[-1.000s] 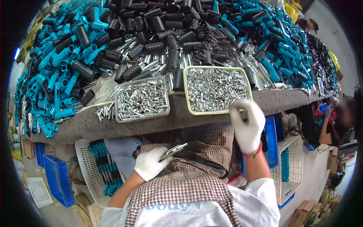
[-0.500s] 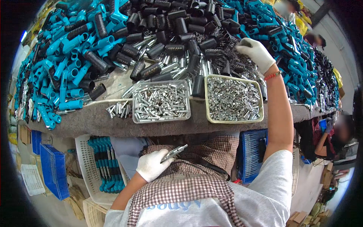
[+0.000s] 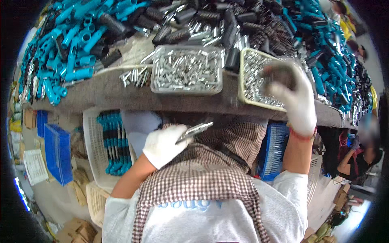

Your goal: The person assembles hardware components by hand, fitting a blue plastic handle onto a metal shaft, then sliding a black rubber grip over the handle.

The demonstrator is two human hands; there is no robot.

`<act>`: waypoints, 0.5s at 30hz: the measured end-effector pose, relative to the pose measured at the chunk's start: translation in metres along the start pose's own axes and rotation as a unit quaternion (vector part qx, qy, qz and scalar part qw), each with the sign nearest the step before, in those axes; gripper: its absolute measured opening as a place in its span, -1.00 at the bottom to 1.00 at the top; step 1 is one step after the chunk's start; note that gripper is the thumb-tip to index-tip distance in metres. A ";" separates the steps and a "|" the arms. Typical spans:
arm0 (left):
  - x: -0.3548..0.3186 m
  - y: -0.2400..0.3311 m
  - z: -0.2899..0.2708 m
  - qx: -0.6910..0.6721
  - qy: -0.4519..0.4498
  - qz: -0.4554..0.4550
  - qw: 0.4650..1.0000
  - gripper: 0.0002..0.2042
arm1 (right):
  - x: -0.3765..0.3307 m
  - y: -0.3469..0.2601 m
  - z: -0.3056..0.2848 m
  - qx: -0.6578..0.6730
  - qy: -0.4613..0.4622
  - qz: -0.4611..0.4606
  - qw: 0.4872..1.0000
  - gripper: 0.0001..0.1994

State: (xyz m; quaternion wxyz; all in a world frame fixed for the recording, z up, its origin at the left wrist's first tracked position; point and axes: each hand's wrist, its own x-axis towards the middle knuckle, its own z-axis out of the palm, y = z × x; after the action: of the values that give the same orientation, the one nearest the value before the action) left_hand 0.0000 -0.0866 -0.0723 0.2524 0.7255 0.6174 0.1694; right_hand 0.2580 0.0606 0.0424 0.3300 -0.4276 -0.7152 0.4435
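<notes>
My left hand [image 3: 166,145], in a white glove, is closed around a slim silver metal part [image 3: 195,131] with a notched body, held over my lap. My right hand [image 3: 302,99], gloved in white too, is smeared by motion above the right-hand tray [image 3: 241,77], its fingers curled round a dark blurred mass [image 3: 279,76] whose kind I cannot make out. That pale yellow tray holds many small metal pins and is partly hidden by the hand. Left of it, a clear plastic tray [image 3: 186,91] is filled with short silver pins [image 3: 182,69].
Teal handle-shaped parts [image 3: 73,52] and black sleeves [image 3: 186,16] heap up across the bench [image 3: 101,91]. Dark springs [image 3: 279,32] lie behind the right tray. Below stand a white crate [image 3: 93,137] of teal-and-black tools and blue crates [image 3: 56,154]. A person [image 3: 356,160] is at far right.
My right hand has come back from the heap of dark springs to above the right tray. My left hand keeps its metal part. The whole view has shifted, with the bench sitting higher in it.
</notes>
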 end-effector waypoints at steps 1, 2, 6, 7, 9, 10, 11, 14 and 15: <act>0.002 0.000 -0.002 0.006 0.010 0.010 1.000 -0.76 | -0.024 0.005 0.008 -0.042 -0.007 0.014 0.999 -0.71; 0.001 0.000 -0.002 0.019 0.019 0.018 0.999 -0.75 | -0.044 0.015 0.019 -0.012 0.006 0.042 0.999 -0.71; -0.002 0.005 -0.009 0.072 0.009 0.048 0.996 -0.67 | -0.095 0.055 0.044 0.139 0.122 0.150 0.971 -0.73; -0.001 0.007 -0.009 0.074 0.009 0.061 0.995 -0.67 | -0.101 0.064 0.050 0.206 0.139 0.158 0.956 -0.74; -0.001 0.010 -0.008 0.079 0.007 0.079 0.994 -0.68 | -0.110 0.084 0.057 0.260 0.158 0.164 0.938 -0.74; 0.001 0.011 -0.006 0.084 0.008 0.093 0.992 -0.69 | -0.112 0.090 0.060 0.274 0.161 0.151 0.936 -0.75; 0.004 0.013 -0.005 0.089 0.011 0.107 0.990 -0.70 | -0.113 0.090 0.064 0.282 0.166 0.175 0.929 -0.76; -0.005 0.016 -0.007 0.128 0.001 0.089 0.988 -0.72 | -0.109 0.090 0.081 0.296 0.105 0.188 0.930 -0.75; -0.007 0.019 -0.005 0.130 0.007 0.092 0.987 -0.72 | -0.109 0.092 0.086 0.285 0.083 0.176 0.938 -0.76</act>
State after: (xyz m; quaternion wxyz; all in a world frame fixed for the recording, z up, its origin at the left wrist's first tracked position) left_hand 0.0113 -0.0951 -0.0574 0.1348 0.8046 0.5666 0.1153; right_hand 0.2599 -0.0463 -0.0853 0.4131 -0.4702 -0.4416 0.6428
